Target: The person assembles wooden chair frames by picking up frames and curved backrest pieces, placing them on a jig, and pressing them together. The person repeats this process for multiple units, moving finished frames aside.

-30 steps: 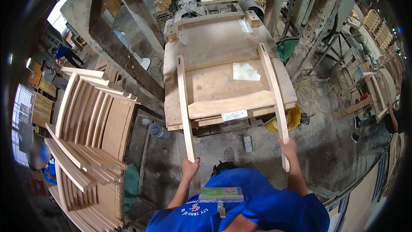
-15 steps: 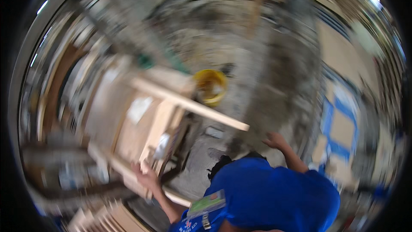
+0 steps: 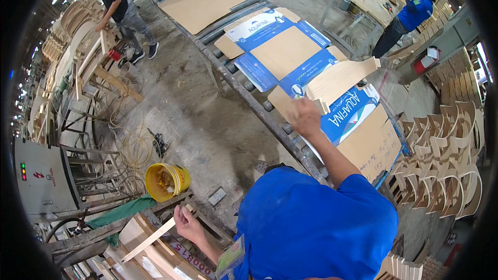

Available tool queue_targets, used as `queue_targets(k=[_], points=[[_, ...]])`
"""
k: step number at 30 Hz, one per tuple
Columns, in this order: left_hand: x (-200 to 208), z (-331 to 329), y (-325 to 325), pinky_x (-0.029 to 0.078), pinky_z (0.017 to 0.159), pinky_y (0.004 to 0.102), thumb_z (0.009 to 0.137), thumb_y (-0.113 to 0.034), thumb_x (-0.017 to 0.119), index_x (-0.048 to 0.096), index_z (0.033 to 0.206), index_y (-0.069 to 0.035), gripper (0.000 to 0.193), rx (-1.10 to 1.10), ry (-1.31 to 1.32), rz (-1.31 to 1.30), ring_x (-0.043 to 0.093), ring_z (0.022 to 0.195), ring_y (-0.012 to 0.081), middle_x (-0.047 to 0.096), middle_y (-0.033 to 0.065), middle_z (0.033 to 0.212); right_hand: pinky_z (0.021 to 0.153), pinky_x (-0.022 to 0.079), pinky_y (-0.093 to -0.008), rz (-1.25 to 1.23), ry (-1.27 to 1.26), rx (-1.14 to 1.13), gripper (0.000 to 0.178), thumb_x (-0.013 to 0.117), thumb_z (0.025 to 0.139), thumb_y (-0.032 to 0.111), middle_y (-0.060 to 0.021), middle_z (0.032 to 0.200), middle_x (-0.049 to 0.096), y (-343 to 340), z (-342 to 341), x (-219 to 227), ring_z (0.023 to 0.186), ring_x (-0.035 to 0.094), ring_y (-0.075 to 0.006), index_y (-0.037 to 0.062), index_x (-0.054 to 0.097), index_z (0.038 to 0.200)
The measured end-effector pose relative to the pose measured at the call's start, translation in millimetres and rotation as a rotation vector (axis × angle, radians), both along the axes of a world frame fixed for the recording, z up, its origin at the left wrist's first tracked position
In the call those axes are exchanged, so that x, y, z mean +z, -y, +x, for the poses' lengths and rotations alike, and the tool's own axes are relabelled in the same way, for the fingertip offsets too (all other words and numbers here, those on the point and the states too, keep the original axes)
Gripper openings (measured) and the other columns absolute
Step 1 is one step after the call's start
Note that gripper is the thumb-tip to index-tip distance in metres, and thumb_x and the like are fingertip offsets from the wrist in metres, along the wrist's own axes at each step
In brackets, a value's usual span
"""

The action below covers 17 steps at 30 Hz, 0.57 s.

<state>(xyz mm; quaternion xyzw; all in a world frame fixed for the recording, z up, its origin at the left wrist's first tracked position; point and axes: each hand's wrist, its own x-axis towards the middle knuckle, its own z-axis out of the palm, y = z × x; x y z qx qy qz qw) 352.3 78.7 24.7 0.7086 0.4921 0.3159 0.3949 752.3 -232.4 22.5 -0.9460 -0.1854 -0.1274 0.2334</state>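
My right hand (image 3: 306, 117) reaches over the roller conveyor, at the near left end of a curved pale wooden panel (image 3: 342, 80). Motion blurs its fingers, so whether they grip the panel or only come close does not show. Beneath the panel lies flattened blue and white carton cardboard (image 3: 288, 52). At the lower left, my left hand (image 3: 190, 226) is open with loosely bent fingers, beside the upper end of a thin wooden strip (image 3: 150, 239). That strip lies across stacked wooden parts (image 3: 137, 231).
A yellow bucket (image 3: 167, 182) stands on the floor ahead of my left hand, near coiled hoses (image 3: 136, 148). A grey electrical cabinet (image 3: 41, 176) is at left. Stacked curved wooden parts (image 3: 441, 166) fill the right. Two people work farther off, one at each side.
My view has swung right, bringing the conveyor to the middle. My right hand has moved forward to the curved panel. My left hand has left the wooden frame edge it was touching.
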Motion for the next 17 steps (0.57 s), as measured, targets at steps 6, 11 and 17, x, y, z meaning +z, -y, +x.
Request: queue_targets(k=[6,11,17], points=[[-3.3,75.9,3.8,0.056,0.079,0.0309,0.1,-0.012,0.069,0.064,0.128,0.006,0.034,-0.145,0.007,-0.017,0.069,0.085,0.0179,0.073,0.0147,0.097,0.09,0.055,-0.053,-0.393,-0.536,-0.198,0.045,0.07,0.087,0.041,-0.0248,0.111,0.071,86.6,74.6,-4.3,0.106,0.068,-0.0415,0.0049,0.07,0.115],[6.9,106.2,10.5,0.058,0.083,0.0367,0.095,-0.015,0.074,0.068,0.124,0.004,0.035,-0.214,-0.066,-0.009,0.074,0.088,0.0238,0.076,0.0183,0.098,0.089,0.056,-0.0506,-0.252,-0.168,-0.118,0.046,0.069,0.088,0.042,-0.0268,0.095,0.072,129.3,117.0,1.8,0.092,0.071,-0.0445,-0.0027,0.074,0.098],[-8.5,93.2,24.6,0.057,0.088,0.0438,0.091,-0.026,0.078,0.07,0.126,-0.004,0.042,-0.279,-0.195,-0.013,0.075,0.093,0.0348,0.078,0.0163,0.103,0.063,0.063,-0.0319,0.767,-0.708,0.256,0.038,0.068,0.096,0.023,-0.0224,0.1,0.077,68.9,111.9,210.2,0.077,0.078,-0.0267,-0.0107,0.069,0.114]])
